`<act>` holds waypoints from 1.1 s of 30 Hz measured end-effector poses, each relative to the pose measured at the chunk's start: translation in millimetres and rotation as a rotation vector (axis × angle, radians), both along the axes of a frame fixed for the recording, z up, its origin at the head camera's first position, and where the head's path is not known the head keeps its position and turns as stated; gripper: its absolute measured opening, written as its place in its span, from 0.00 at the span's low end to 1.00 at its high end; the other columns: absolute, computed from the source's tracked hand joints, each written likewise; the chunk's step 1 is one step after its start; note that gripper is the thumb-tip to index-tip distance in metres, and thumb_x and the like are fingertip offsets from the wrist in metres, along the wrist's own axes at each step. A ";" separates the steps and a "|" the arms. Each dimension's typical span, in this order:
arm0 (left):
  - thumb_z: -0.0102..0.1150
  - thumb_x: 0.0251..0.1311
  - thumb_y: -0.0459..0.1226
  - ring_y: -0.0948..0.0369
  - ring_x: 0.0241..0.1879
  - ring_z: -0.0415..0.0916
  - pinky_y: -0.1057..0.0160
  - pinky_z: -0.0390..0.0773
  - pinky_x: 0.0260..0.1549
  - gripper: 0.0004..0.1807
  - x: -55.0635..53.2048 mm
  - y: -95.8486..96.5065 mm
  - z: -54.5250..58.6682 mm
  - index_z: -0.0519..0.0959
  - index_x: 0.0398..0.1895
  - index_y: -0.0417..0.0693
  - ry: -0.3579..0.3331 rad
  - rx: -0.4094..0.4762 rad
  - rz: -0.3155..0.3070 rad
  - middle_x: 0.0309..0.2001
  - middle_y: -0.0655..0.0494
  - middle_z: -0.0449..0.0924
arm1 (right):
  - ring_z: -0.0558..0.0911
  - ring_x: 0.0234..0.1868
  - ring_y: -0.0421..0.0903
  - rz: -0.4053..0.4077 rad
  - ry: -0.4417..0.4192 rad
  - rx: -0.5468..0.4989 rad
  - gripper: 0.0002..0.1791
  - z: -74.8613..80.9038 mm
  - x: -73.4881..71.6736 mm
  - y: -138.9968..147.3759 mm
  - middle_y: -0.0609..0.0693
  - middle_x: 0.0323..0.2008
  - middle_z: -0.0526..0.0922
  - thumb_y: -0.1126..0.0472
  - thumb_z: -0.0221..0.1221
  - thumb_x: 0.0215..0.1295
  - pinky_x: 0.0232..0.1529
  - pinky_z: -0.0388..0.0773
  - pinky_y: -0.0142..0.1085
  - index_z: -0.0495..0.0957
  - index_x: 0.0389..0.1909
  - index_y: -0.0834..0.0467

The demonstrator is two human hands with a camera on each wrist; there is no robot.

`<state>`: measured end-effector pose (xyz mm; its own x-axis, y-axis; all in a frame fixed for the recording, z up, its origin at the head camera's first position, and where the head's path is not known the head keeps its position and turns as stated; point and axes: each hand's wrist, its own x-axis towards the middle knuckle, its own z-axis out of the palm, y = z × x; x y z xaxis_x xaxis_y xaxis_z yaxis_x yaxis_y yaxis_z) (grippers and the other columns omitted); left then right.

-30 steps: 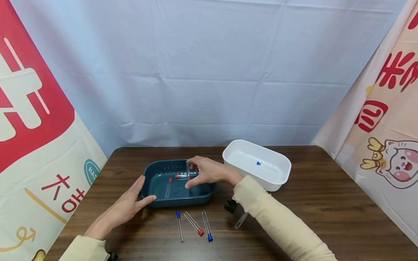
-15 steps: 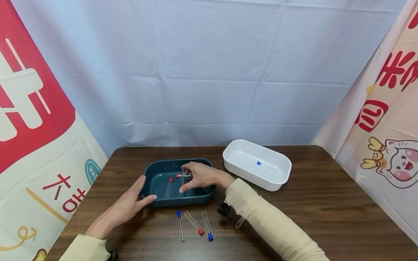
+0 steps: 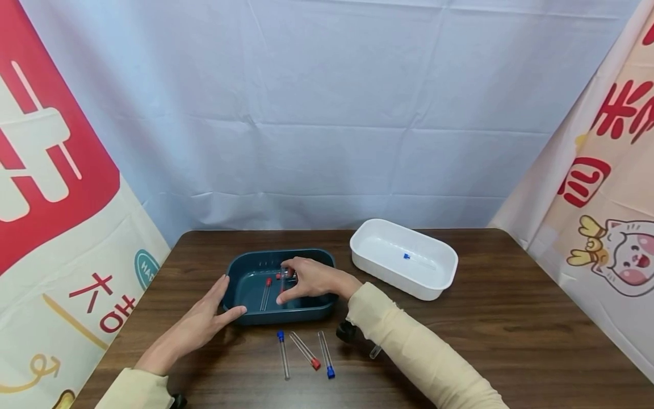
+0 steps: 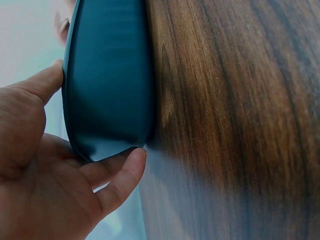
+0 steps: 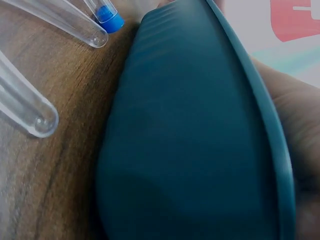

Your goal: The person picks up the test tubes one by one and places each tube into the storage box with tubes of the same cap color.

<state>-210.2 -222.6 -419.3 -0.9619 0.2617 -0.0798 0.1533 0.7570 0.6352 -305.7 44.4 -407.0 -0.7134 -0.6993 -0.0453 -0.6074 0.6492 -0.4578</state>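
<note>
Dark teal tray: the tray (image 3: pixel 255 318) sits left of centre on the wooden table (image 3: pixel 490 318); inside lie a red-capped tube (image 3: pixel 265 294) pointing roughly toward the person and a second red-capped tube, mostly hidden behind the right hand, its cap (image 3: pixel 278 276) showing.
Held tube: a clear tube with a red cap (image 3: pixel 283 278), roughly upright, cap end down, within the tray's walls.
Right hand: the right hand (image 3: pixel 313 278) reaches over the tray's right part, pinching the held tube between thumb and fingers.
Left hand: the left hand (image 3: pixel 201 313) has straight fingers and a spread thumb, touching the tray's left end and near-left corner.
White tub: the tub (image 3: pixel 370 267) stands just beside the tray, angled, to its right; one blue-capped tube (image 3: pixel 407 257) lies in it.
Loose tubes: in front of the tray, a blue-capped tube (image 3: pixel 283 357) with cap away from the person, a red-capped one (image 3: pixel 305 350) and another blue-capped one (image 3: pixel 326 355), caps toward the person.
In the way: the right sleeve (image 3: pixel 409 341) covers most of a further tube (image 3: pixel 375 351); its cap is hidden.
Edges: a pale cloth (image 3: pixel 327 125) hangs behind the back edge; wooden surface stretches right of the tub.
</note>
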 end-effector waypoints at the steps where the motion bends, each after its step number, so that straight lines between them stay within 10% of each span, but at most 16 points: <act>1: 0.46 0.54 0.68 0.42 0.69 0.38 0.37 0.48 0.60 0.56 0.0 0.0 -0.1 0.35 0.73 0.44 -0.002 0.000 0.001 0.73 0.43 0.33 | 0.72 0.36 0.39 0.001 0.000 -0.001 0.54 -0.5 -0.2 -0.5 0.47 0.47 0.74 0.29 0.60 0.46 0.36 0.73 0.29 0.60 0.67 0.60; 20: 0.49 0.58 0.63 0.43 0.69 0.38 0.38 0.49 0.60 0.53 -0.2 1.2 -0.8 0.36 0.73 0.43 0.002 0.002 0.011 0.73 0.42 0.33 | 0.72 0.38 0.39 0.019 0.004 -0.004 0.52 -8.5 -2.3 -2.2 0.49 0.47 0.74 0.30 0.60 0.48 0.39 0.73 0.29 0.61 0.67 0.59; 33: 0.48 0.59 0.63 0.43 0.70 0.37 0.38 0.48 0.60 0.53 1.1 -0.1 -1.6 0.35 0.73 0.44 0.003 0.016 -0.004 0.73 0.43 0.33 | 0.76 0.40 0.43 0.059 0.112 -0.111 0.33 7.6 13.0 10.3 0.50 0.47 0.76 0.39 0.55 0.62 0.38 0.74 0.29 0.71 0.60 0.57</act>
<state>-209.1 -222.7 -420.9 -0.9612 0.2663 -0.0723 0.1580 0.7461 0.6468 -292.8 54.7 -399.4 -0.6670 -0.7366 0.1121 -0.6943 0.5599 -0.4522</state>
